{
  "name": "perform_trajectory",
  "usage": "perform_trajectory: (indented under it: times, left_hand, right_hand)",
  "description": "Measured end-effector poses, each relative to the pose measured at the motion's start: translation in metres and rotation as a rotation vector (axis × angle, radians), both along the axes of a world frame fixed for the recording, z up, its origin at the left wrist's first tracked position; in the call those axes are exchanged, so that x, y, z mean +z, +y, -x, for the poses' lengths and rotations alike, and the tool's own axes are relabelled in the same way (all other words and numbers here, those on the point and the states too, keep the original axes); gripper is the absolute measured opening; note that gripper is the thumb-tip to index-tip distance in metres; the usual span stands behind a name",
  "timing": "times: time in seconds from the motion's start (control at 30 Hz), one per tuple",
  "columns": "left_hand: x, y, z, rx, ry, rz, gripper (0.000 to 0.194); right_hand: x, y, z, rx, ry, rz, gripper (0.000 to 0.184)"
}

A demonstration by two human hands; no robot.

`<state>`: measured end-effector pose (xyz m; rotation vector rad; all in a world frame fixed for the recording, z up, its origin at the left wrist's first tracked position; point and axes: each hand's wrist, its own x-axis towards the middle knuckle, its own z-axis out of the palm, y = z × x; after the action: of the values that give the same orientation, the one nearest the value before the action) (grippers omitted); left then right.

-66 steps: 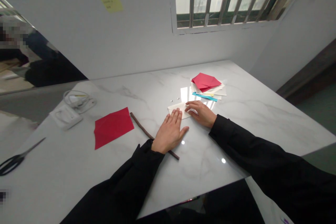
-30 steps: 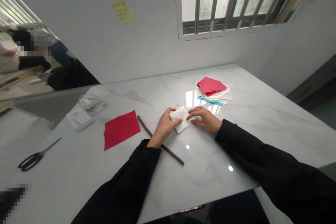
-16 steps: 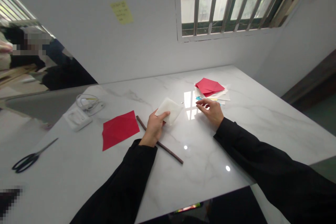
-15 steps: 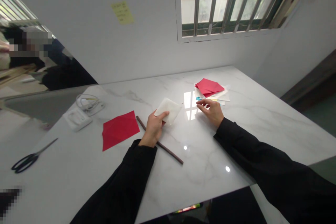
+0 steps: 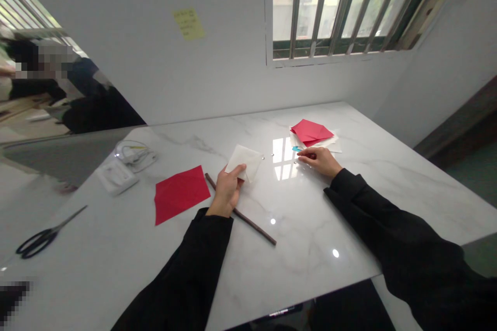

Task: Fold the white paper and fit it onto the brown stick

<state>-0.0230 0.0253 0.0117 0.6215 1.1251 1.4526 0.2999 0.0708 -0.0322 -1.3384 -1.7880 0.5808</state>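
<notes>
Well, through the head camera, the only view I have, a fair bit escapes me. The left hand point(image 5: 227, 186) pinches the folded white paper point(image 5: 243, 158) near its lower left, thumb on top; the fingers beneath are mostly hidden, so I can't see how far under they reach. The right hand point(image 5: 321, 160) sits beside the paper stack point(image 5: 312, 133), fingertips drawn in near a blue corner point(image 5: 296, 149); the hand covers the near side of that stack, and I can't tell whether anything is held between the fingers. The brown stick point(image 5: 254, 226) loses its middle behind the left hand. The yellow note point(image 5: 189, 24) is too blurred for me to read, the window point(image 5: 341, 8) runs out of frame at the top, and a person point(image 5: 83, 95) at far left is cut off and partly pixelated.

As for how things point, the folded white paper is over the table, in front of and a little right of the left hand. It is close to square from where I look, so I can't pick out a long axis; its far edge slopes down toward the right, and its free side faces away from the thumb. The stick slants from upper left to lower right, with the red sheet point(image 5: 181, 195) just left of its upper end.
</notes>
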Motion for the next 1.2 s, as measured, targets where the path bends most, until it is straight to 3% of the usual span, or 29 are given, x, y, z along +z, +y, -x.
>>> perform_trajectory:
  times: [0.2, 0.43, 0.53, 0.8, 0.93, 1.2]
  left_hand:
    - [-0.001, -0.015, -0.017, -0.151, 0.045, -0.05, 0.051]
    - [-0.003, -0.019, -0.026, -0.178, 0.149, -0.028, 0.053]
    - [-0.005, -0.02, -0.025, -0.189, 0.185, -0.038, 0.05]
    - [-0.009, -0.022, -0.025, -0.3, 0.319, -0.059, 0.045]
    - [-0.006, -0.024, -0.027, -0.33, 0.372, -0.071, 0.045]
    - [-0.009, -0.024, -0.028, -0.344, 0.395, -0.084, 0.039]
  right_hand:
    - [-0.005, -0.003, -0.001, 0.086, 0.005, 0.039, 0.038]
    - [-0.005, 0.001, 0.009, 0.054, -0.02, 0.007, 0.019]
    - [0.0, -0.004, 0.014, 0.048, 0.073, 0.003, 0.018]
    - [0.016, -0.023, 0.036, 0.18, 0.46, 0.178, 0.04]
    - [0.025, -0.027, 0.038, 0.167, 0.564, 0.283, 0.051]
    - [0.037, -0.038, 0.044, 0.189, 0.646, 0.337, 0.051]
